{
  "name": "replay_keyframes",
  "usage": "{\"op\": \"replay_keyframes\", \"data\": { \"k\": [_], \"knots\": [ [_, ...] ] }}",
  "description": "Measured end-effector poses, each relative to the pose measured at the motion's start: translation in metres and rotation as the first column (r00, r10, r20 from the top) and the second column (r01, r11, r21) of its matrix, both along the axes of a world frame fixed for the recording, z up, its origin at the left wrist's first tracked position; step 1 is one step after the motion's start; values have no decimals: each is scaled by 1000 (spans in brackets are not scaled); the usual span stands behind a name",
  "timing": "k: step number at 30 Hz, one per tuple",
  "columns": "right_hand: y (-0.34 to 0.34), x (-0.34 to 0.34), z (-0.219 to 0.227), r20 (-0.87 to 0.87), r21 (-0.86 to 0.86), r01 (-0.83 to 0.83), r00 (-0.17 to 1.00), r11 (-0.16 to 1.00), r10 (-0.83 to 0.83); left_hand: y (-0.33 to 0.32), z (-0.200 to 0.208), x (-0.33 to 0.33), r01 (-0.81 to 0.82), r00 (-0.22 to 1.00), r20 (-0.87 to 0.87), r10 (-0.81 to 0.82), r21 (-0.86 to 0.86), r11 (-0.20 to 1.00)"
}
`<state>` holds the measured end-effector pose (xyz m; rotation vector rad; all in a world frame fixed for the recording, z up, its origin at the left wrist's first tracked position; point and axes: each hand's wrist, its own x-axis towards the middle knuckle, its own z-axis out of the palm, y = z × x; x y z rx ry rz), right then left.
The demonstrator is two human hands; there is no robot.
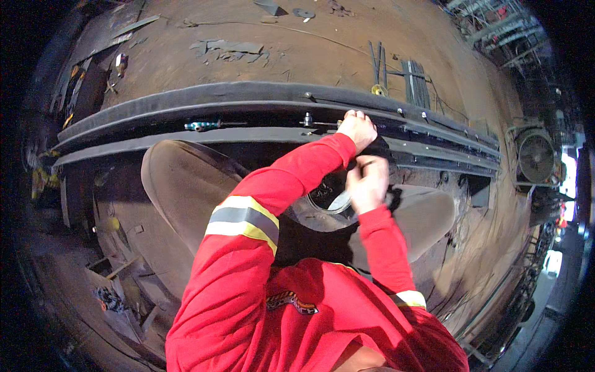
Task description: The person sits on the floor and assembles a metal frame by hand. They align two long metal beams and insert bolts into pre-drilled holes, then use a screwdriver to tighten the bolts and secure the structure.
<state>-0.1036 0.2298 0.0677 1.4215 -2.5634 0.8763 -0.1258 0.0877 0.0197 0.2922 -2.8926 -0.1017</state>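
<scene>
My left hand (358, 131) is closed at the dark metal beam (260, 111) that runs across in front of me. Whatever its fingers grip is hidden beneath them. Beside it, a socket wrench (308, 119) with a shiny head lies in the beam's channel, its thin handle reaching toward that hand. Nearer to me, my right hand (369, 181) is slightly blurred, its fingers curled together; I cannot make out what is in them. Just left of it, a round dark container (328, 197) with a pale rim stands between my knees. A teal-handled screwdriver (202, 126) lies further left along the channel.
Several bolts (424, 116) stud the beam's right part. Beyond it lie a bundle of dark rods (415, 84), a yellow round piece (379, 90) and scrap sheet (232, 47) on the brown floor. A large fan (535, 156) stands at the right, a wooden box (118, 268) at the lower left.
</scene>
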Motion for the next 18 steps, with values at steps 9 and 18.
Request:
{"op": "replay_keyframes", "data": {
  "k": [9, 18],
  "knots": [
    [-27, 54, -50, -37, 112, -288, 955, 951, 294, -7, 28, -13, 169, 972, 179, -154, -70, 983],
    [-85, 38, -108, -95, -118, 2, 995, 993, -13, -1, 43, -21, 172, 955, 254, -150, -66, 983]
  ]
}}
